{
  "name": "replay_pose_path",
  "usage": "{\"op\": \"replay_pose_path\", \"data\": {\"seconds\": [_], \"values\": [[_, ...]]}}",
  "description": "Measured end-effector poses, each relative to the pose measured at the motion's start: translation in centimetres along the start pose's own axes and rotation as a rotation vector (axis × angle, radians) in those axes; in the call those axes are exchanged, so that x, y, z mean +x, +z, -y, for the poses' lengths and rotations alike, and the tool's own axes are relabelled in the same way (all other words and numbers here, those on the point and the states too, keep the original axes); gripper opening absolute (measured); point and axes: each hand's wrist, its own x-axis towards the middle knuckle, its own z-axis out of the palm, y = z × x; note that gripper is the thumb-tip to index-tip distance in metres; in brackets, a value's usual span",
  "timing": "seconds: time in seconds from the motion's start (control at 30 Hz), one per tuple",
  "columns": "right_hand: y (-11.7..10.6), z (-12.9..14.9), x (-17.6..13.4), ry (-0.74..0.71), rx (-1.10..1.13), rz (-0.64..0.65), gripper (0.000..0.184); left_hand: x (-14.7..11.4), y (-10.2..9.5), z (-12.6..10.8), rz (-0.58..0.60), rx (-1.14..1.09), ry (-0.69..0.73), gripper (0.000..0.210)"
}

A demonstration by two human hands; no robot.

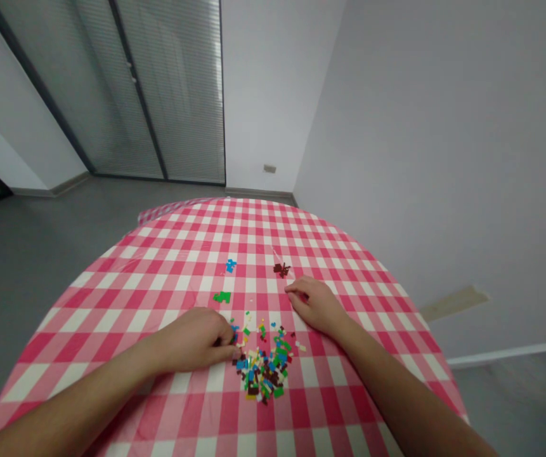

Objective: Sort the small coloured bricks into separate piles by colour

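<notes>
A loose heap of small coloured building bricks (266, 371) lies on the checked cloth. My left hand (194, 339) rests at the heap's left edge, its thumb and curled fingers apart and close to several bricks. My right hand (318, 304) is beyond the heap on the right, near a small group of dark brown bricks (281, 270). Its thumb and forefinger come together at the tips; whatever they pinch is too small to make out. Apart from the heap sit a cluster of blue bricks (231, 265) and a cluster of green bricks (222, 296).
A red and white checked tablecloth (263, 228) covers the round-edged table. A white wall (444, 158) stands close on the right. Behind the table is a glass partition (182, 95) with blinds. Stray bricks (300, 346) lie around the heap.
</notes>
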Motion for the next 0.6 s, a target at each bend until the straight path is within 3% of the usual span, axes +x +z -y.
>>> {"op": "replay_pose_path", "data": {"seconds": [0.13, 0.23, 0.6], "values": [[-1.3, 0.8, -0.6, -0.081, 0.160, 0.252, 0.017, 0.0, -0.1, -0.1, 0.006, 0.006, -0.008, 0.047], [-2.0, 1.2, -1.0, -0.062, 0.254, 0.404, 0.020, 0.1, -0.2, -0.2, 0.013, 0.017, -0.018, 0.046], [-3.0, 1.3, -1.0, 0.013, 0.280, 0.517, 0.032, 0.1, -0.2, -0.2, -0.015, -0.003, 0.008, 0.046]]}}
